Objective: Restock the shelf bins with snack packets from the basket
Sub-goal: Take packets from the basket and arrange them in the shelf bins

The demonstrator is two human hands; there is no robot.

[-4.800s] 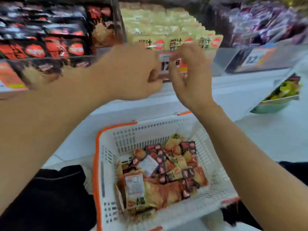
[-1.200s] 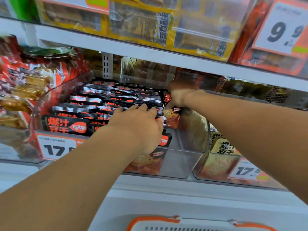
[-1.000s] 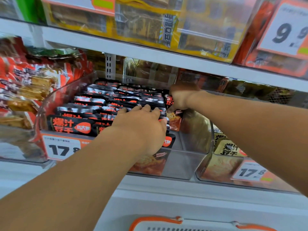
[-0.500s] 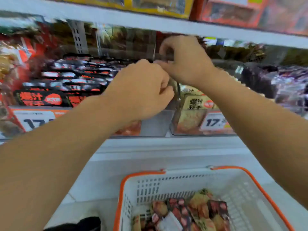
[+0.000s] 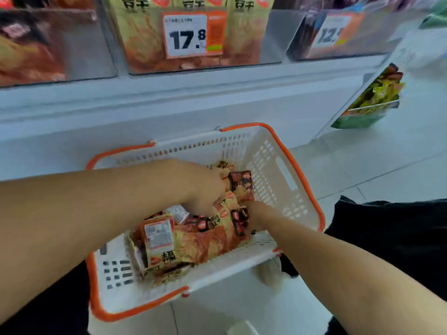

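Both hands are down in the white perforated plastic basket with orange rim and handles [image 5: 278, 165], which sits on the pale floor right below the shelf — near enough that a lifted packet has only a short way up to the bins. The left hand [image 5: 198, 187] is curled over the far side of the heap of glossy yellow-and-red foil snack packets [image 5: 193, 238]; its fingers bend down among them as if pinching one, but the fingertips are buried and motion blur hides whether this grip has closed on a packet, so I cannot tell. The right hand [image 5: 256, 211] is pushed in at the heap's right edge, its fingers sunk under the packets; its grip is hidden too.

The packets are flat, crinkly pillow pouches, slick film that slides and rustles; some show dark red-and-black faces, and one near the front lies with its white barcode label [image 5: 158, 234] up. They lie loose and overlapping, so judged from this a hand probably has to dig and separate them.

Above, the clear rigid plastic shelf bin with a white 17.8 price card [image 5: 193, 35] holds upright yellow pouches that look like the same kind — likely the destination. The basket's slotted walls are stiff and thin
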